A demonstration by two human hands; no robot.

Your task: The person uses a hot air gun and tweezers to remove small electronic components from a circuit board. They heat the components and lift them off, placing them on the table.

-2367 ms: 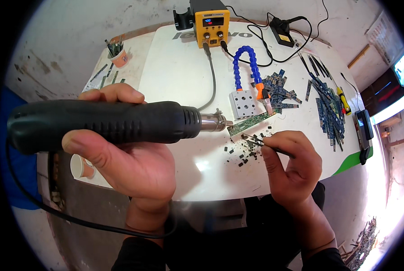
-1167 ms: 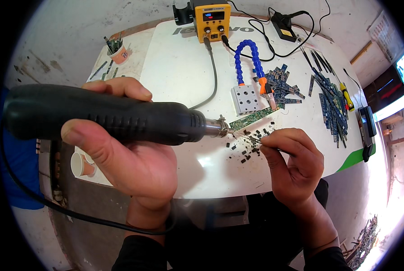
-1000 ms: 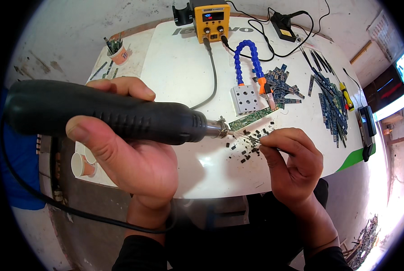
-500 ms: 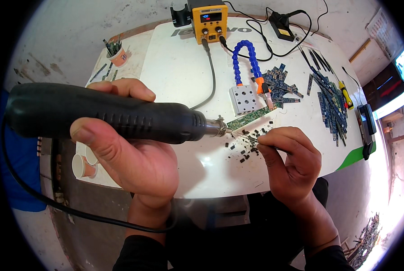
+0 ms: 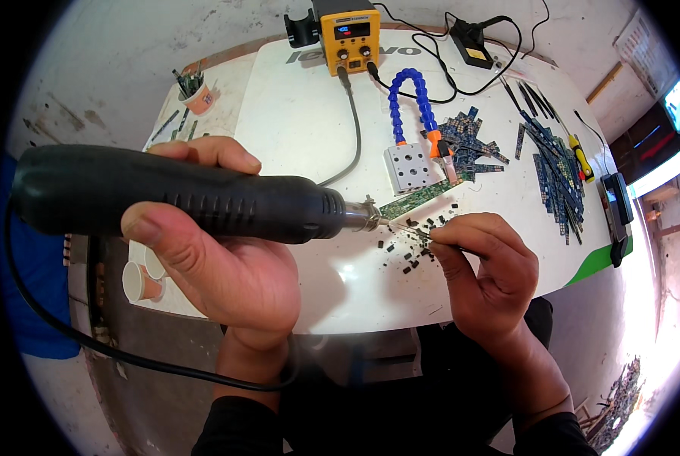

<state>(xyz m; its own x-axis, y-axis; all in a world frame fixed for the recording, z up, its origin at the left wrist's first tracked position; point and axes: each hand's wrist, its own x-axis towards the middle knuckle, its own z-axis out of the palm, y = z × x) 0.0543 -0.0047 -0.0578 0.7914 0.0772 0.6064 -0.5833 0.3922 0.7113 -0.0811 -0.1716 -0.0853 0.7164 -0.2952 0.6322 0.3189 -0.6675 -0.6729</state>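
My left hand (image 5: 234, 266) is wrapped round a black hot air gun (image 5: 180, 190), its metal nozzle pointing right at the near end of a green circuit board strip (image 5: 416, 199). My right hand (image 5: 492, 266) pinches thin metal tweezers (image 5: 420, 232), whose tips reach toward the board beside the nozzle. A clip on a blue flexible arm (image 5: 398, 106) holds the far end of the board. This arm rises from a grey metal block (image 5: 411, 169) with holes. Small black chips (image 5: 410, 262) lie scattered on the white table below the board.
A yellow rework station (image 5: 351, 42) stands at the back, with a soldering iron stand (image 5: 473, 45) to its right. Piles of dark board strips (image 5: 556, 178) lie at the right, near a yellow-handled screwdriver (image 5: 581, 158). Paper cups (image 5: 141, 283) sit at the left edge.
Almost nothing differs. The view has shifted very slightly, and both hands keep the hot air gun and tweezers at the board's near end.
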